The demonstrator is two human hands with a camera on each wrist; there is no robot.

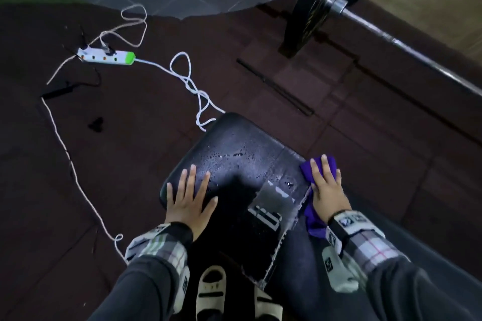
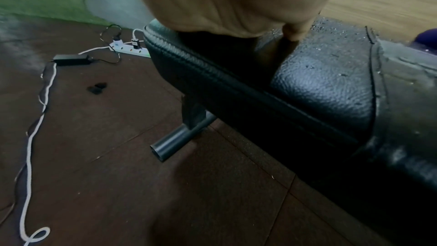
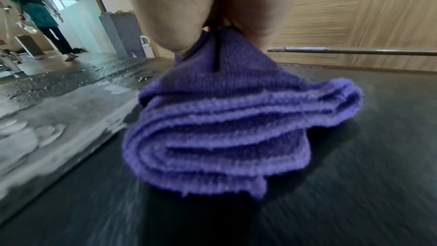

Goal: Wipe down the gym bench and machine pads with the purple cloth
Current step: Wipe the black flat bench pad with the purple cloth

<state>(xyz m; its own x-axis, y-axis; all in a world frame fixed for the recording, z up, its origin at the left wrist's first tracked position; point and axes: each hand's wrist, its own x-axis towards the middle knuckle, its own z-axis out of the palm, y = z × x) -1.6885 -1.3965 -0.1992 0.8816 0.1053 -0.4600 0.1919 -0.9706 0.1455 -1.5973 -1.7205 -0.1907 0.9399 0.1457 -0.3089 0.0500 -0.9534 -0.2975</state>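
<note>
One bench (image 1: 242,154), one purple cloth (image 1: 311,212), two hands, one power strip (image 1: 105,57), one barbell (image 1: 391,39).

The black bench pad (image 1: 242,154) lies bare and wet between the left hand (image 1: 189,203), flat near its left edge, and the right hand (image 1: 327,187), pressed flat on the purple cloth (image 1: 310,214) at its right edge. Beyond the pad's far end, a looped white cable (image 1: 193,83) and a power strip (image 1: 107,56) lie on the floor, and a barbell (image 1: 407,47) with its weight plate (image 1: 318,5) crosses the far right.
</note>
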